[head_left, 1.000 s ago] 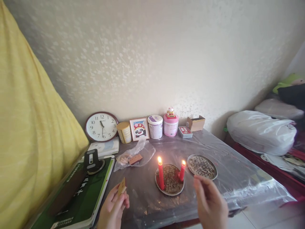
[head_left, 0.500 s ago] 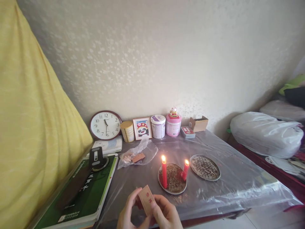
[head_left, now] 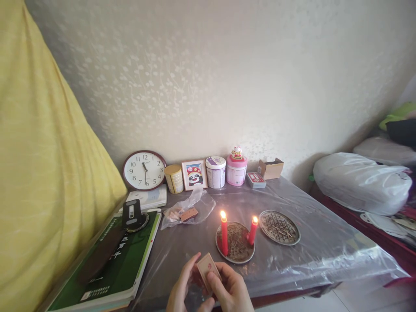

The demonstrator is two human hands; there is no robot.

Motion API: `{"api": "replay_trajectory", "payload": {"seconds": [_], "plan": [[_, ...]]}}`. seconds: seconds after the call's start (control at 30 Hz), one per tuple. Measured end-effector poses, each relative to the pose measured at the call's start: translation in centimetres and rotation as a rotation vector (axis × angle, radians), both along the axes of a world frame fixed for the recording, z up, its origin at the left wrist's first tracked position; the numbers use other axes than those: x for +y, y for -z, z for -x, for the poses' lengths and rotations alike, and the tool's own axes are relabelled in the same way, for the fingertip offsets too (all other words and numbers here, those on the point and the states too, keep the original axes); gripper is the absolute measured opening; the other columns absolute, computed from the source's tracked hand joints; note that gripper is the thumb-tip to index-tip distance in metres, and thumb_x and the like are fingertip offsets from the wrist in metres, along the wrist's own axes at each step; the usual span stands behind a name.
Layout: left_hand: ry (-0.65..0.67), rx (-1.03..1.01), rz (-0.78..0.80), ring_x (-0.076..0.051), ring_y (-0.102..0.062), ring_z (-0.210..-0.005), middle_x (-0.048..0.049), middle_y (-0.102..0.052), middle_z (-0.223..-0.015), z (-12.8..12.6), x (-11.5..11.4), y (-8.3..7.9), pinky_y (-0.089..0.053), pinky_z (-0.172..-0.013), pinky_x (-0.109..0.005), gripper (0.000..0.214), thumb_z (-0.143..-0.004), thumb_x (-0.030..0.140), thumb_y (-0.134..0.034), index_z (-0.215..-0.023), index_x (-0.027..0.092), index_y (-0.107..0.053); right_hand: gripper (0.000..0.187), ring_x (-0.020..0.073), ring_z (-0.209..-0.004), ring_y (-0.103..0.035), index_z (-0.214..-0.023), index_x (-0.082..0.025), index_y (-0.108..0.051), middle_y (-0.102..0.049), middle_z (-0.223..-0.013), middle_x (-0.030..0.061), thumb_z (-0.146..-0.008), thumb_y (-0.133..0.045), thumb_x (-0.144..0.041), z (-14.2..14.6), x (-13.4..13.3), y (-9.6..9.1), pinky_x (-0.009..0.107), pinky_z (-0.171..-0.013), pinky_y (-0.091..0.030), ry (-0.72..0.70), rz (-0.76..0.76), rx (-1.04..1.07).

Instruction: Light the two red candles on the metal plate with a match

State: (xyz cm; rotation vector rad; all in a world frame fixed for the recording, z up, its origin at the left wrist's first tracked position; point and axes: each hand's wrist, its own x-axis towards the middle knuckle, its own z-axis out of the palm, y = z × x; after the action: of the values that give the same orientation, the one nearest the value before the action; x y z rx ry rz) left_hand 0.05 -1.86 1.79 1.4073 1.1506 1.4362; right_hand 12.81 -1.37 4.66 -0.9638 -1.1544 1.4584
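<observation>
Two hands, left hand [head_left: 183, 290] and right hand [head_left: 232, 290], pinch a small matchbox [head_left: 208, 269] shut-fingered near two lit candles [head_left: 224, 232]; opening it looks next.

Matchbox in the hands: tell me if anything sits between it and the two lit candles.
Nothing visible does. The matchbox, held by the left hand and right hand, has only bare plastic-covered table before the candles.

Two red candles [head_left: 224, 234] are being burned on a round plate [head_left: 236, 259]; a wall clock [head_left: 144, 170], tins [head_left: 215, 172] and a framed picture [head_left: 194, 174] are being propped along the surface [head_left: 312, 255].
</observation>
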Motion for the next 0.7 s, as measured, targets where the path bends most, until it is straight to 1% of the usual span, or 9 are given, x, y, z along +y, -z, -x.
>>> {"api": "replay_trajectory", "payload": {"seconds": [0.1,0.17,0.27,0.4,0.57,0.6,0.7], "plan": [[-0.021,-0.108,0.028,-0.028,-0.066,-0.096,-0.0135,-0.07,-0.105,0.3,0.1,-0.9,-0.054,-0.08,-0.033,0.057,-0.074,0.049,-0.066,-0.122,0.019,-0.056,0.05,0.0112,-0.058,-0.049,-0.095,-0.013,-0.067,-0.062,-0.072,0.0035,-0.079,-0.061,-0.06,0.4,0.0,0.8,0.021,-0.053,-0.039,0.0,-0.005,-0.049],[-0.047,-0.127,0.046,-0.027,-0.067,-0.093,-0.0121,-0.071,-0.1,0.7,0.2,-1.2,-0.055,-0.078,-0.031,0.052,-0.075,0.048,-0.065,-0.118,0.019,-0.06,0.055,0.0113,-0.056,-0.048,-0.095,-0.013,-0.067,-0.061,-0.068,0.0031,-0.077,-0.06,-0.064,0.7,0.0,1.5,0.021,-0.05,-0.037,0.023,-0.014,-0.064],[-0.098,-0.131,0.072,-0.025,-0.069,-0.088,-0.0105,-0.071,-0.097,1.1,0.3,-1.3,-0.056,-0.076,-0.029,0.047,-0.074,0.046,-0.067,-0.114,0.02,-0.064,0.056,0.012,-0.056,-0.05,-0.093,-0.012,-0.067,-0.061,-0.066,0.0033,-0.076,-0.06,-0.065,1.1,0.1,2.1,0.021,-0.05,-0.037,0.062,-0.041,-0.073],[-0.14,-0.158,0.079,-0.026,-0.068,-0.09,-0.0107,-0.073,-0.096,1.3,0.4,-1.5,-0.056,-0.076,-0.028,0.042,-0.074,0.047,-0.068,-0.106,0.02,-0.069,0.056,0.0128,-0.057,-0.054,-0.097,-0.013,-0.067,-0.063,-0.069,0.0047,-0.076,-0.062,-0.064,1.0,0.1,1.8,0.021,-0.051,-0.039,0.082,-0.037,-0.055],[-0.141,-0.204,0.093,-0.021,-0.069,-0.072,-0.0083,-0.074,-0.088,1.2,0.3,-2.7,-0.057,-0.065,-0.025,0.035,-0.073,0.046,-0.07,-0.097,0.021,-0.073,0.052,0.013,-0.059,-0.055,-0.095,-0.014,-0.067,-0.065,-0.072,0.0043,-0.075,-0.065,-0.062,1.0,0.0,1.4,0.022,-0.052,-0.042,0.092,-0.033,0.011],[-0.142,-0.215,0.099,-0.021,-0.069,-0.073,-0.0081,-0.075,-0.088,1.2,0.4,-2.8,-0.057,-0.065,-0.025,0.034,-0.072,0.046,-0.07,-0.095,0.022,-0.073,0.051,0.0133,-0.059,-0.056,-0.095,-0.014,-0.067,-0.065,-0.072,0.0043,-0.075,-0.065,-0.061,1.0,0.0,1.4,0.022,-0.053,-0.043,0.091,-0.037,0.016],[-0.125,-0.209,0.108,-0.024,-0.069,-0.086,-0.0087,-0.075,-0.091,1.5,0.7,-2.8,-0.056,-0.072,-0.026,0.034,-0.071,0.046,-0.072,-0.094,0.022,-0.074,0.051,0.015,-0.063,-0.059,-0.095,-0.015,-0.066,-0.067,-0.077,0.0051,-0.075,-0.064,-0.061,1.1,0.0,1.6,0.025,-0.058,-0.047,0.079,-0.059,0.001]]}}
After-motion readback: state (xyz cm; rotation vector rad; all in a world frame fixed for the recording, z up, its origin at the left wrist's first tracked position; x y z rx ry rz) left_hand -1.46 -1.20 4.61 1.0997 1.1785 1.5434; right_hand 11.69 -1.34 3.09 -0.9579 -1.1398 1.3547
